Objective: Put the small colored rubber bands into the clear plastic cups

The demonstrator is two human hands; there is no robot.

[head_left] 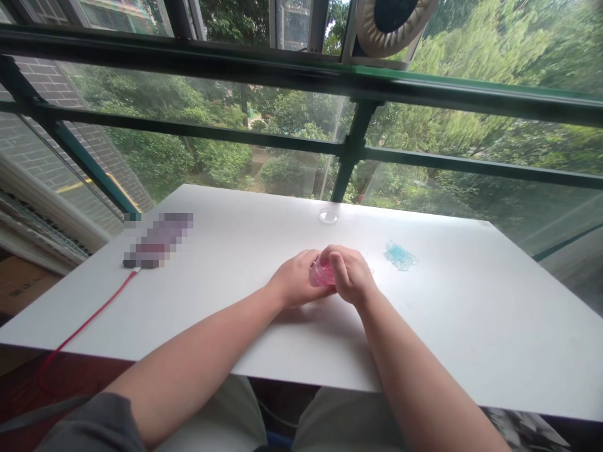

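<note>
Above the middle of the white table, my left hand (295, 279) is wrapped around a small clear container (322, 274) with pink contents showing through its wall. My right hand (351, 274) is closed against the container's right side, its thumb raised and its fingers curled over the top. What those fingertips touch inside or behind the container is hidden. To the right lies a loose pile of thin light-blue rubber bands (399, 255). A clear round lid (328, 216) rests farther back, near the table's far edge.
The white table (471, 326) stands against a window with green metal rails (353, 150). On its left side lies a blurred-out phone-like device (160, 242) with a red cable (94, 315) running over the front edge. My legs are under the table's front edge.
</note>
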